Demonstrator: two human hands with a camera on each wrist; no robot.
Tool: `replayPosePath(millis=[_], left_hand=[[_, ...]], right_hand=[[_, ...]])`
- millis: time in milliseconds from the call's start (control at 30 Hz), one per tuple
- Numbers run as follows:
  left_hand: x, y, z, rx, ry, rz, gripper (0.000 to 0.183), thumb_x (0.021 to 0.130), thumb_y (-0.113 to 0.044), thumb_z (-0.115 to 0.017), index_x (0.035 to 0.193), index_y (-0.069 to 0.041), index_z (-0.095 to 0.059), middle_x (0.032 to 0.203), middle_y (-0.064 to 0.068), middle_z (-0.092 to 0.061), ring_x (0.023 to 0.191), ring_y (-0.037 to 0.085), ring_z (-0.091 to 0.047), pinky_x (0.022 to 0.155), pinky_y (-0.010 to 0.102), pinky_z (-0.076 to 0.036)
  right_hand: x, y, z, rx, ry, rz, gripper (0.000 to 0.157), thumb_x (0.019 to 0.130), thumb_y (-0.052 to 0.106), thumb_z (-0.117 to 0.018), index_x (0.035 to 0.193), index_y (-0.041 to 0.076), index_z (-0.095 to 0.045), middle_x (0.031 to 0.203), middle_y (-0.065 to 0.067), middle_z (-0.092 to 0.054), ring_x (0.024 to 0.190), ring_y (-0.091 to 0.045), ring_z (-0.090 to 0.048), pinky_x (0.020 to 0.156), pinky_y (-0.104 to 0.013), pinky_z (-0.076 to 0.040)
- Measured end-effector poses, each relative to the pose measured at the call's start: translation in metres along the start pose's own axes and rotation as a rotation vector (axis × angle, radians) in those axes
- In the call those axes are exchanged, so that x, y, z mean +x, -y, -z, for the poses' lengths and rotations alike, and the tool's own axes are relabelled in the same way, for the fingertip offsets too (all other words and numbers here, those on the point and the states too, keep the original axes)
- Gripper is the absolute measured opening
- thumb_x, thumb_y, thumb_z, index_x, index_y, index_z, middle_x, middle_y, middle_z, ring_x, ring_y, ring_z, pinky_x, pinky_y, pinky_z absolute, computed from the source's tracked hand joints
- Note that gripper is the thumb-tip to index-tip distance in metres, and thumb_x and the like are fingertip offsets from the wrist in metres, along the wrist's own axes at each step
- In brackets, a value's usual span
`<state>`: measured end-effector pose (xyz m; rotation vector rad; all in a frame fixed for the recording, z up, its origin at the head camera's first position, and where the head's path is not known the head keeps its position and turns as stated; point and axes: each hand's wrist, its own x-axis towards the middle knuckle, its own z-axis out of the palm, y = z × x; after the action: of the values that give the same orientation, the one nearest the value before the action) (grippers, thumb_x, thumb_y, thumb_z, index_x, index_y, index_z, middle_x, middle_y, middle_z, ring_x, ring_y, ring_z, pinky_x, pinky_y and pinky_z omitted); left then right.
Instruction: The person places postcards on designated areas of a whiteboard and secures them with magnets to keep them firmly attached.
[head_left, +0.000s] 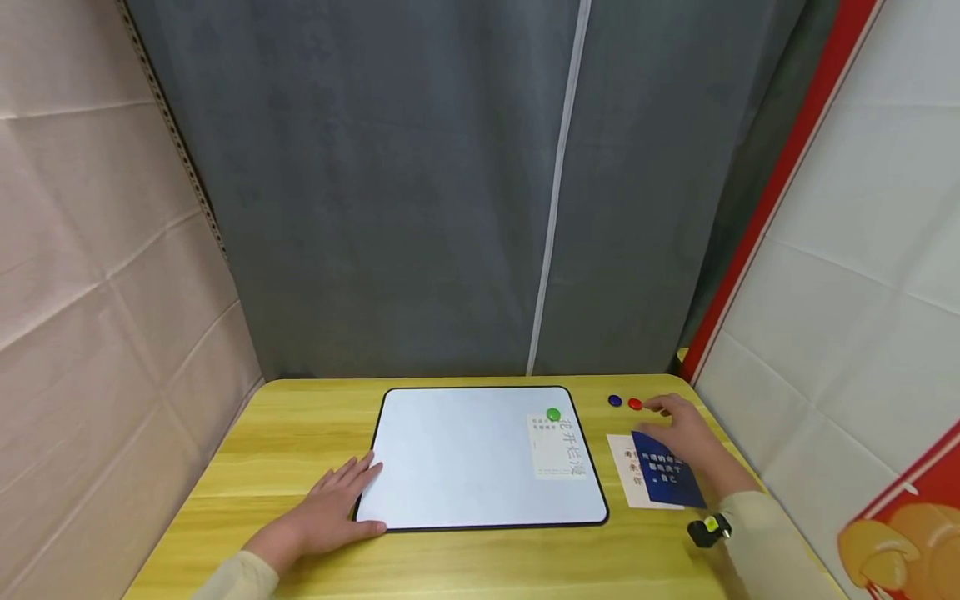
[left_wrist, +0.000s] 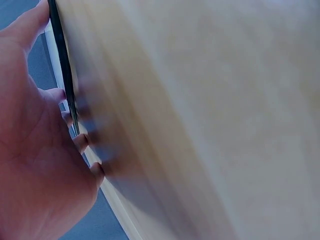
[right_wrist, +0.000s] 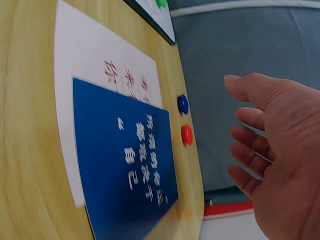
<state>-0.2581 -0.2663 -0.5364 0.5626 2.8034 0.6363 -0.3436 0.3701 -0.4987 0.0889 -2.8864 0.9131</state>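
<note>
A small whiteboard with a black rim lies on the table. My left hand rests at its lower left corner, fingers spread and touching the edge. On the board's right side, a green round magnet sits at the top of a pale printed card. My right hand hovers over the far edge of a blue card, its fingers loosely bent with nothing between them. That card overlaps a white card with red writing. Near the right fingertips are a red magnet and a blue magnet.
The yellow wood-grain table ends at a grey curtain behind. A pinkish cloth wall stands on the left, a white panel with red trim on the right. A dark wrist device is on the right sleeve.
</note>
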Motion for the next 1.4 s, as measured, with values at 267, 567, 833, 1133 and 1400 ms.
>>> replayPosePath(millis=[267,567,833,1133,1400], left_hand=[[0.001,0.002,-0.001,0.004,-0.004,-0.013,0.105,0.096,-0.071,-0.074,0.172,-0.008,-0.038,0.183,0.016,-0.022,0.165,0.051,-0.019,0.128,0.077,-0.012],[0.0,0.002,-0.001,0.012,-0.002,-0.007,0.106,0.095,-0.074,-0.073,0.172,-0.009,-0.038,0.183,0.015,-0.021,0.166,0.05,-0.019,0.129,0.076,-0.012],[-0.001,0.0,0.001,0.015,-0.006,-0.021,0.105,0.096,-0.072,-0.073,0.172,-0.008,-0.038,0.183,0.017,-0.022,0.165,0.052,-0.02,0.128,0.078,-0.013],[0.002,0.005,-0.002,0.027,-0.023,-0.031,0.106,0.096,-0.073,-0.072,0.172,-0.007,-0.039,0.183,0.017,-0.022,0.165,0.051,-0.02,0.129,0.077,-0.013],[0.004,0.01,-0.006,0.032,-0.029,-0.03,0.109,0.094,-0.078,-0.071,0.172,-0.009,-0.04,0.183,0.015,-0.023,0.166,0.05,-0.02,0.129,0.077,-0.013]], right_hand=[[-0.012,-0.012,0.016,0.01,0.063,-0.079,0.072,0.102,0.044,-0.08,0.153,-0.002,-0.055,0.154,-0.033,-0.05,0.137,-0.055,-0.048,0.113,-0.076,-0.044],[-0.013,-0.021,0.018,0.003,0.077,-0.079,0.078,0.099,0.043,-0.084,0.153,-0.006,-0.054,0.154,-0.036,-0.05,0.138,-0.058,-0.046,0.112,-0.076,-0.044],[-0.017,-0.035,0.012,-0.018,0.174,-0.05,0.096,0.094,0.049,-0.089,0.16,-0.006,-0.047,0.158,-0.039,-0.045,0.14,-0.059,-0.045,0.115,-0.077,-0.041],[-0.018,-0.05,0.006,-0.026,0.191,-0.021,0.106,0.09,0.052,-0.091,0.162,-0.009,-0.042,0.161,-0.041,-0.042,0.146,-0.063,-0.036,0.119,-0.082,-0.031],[-0.016,-0.045,0.008,-0.068,0.22,-0.039,0.106,0.09,0.054,-0.09,0.162,-0.009,-0.043,0.162,-0.043,-0.036,0.143,-0.063,-0.035,0.117,-0.082,-0.033]])
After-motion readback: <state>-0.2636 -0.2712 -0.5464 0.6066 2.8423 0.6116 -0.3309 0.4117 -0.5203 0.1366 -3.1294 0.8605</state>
